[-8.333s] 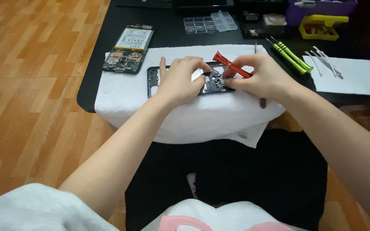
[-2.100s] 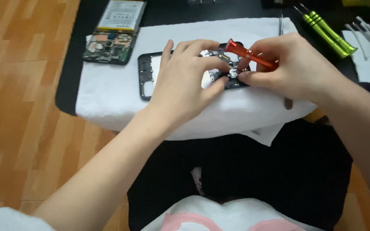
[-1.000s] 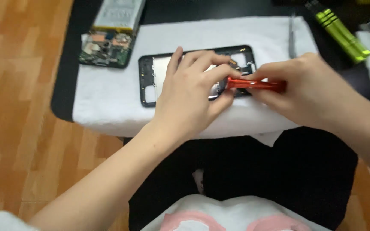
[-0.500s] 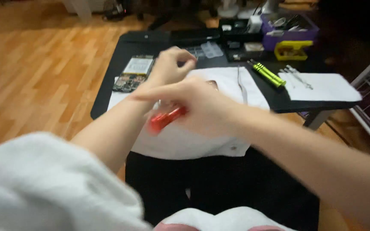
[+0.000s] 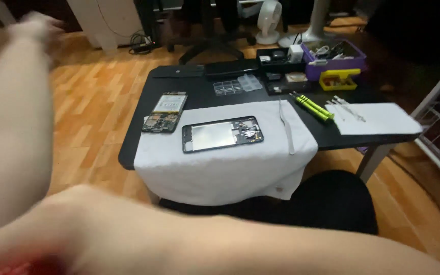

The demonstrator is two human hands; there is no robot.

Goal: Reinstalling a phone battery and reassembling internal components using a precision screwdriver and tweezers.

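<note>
Carefully: the opened black phone frame on the white cloth looks light and fragile; grip its long edges. Both hands are blurred, so I cannot tell how your fingers are set.

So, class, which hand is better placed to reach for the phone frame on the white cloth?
Probably right: the right hand sits low at the picture's edge, by a red blur. The left hand is raised high, far from the phone frame.

phone frame | black, opened (innards showing) | lying flat, centred on white cloth
</note>
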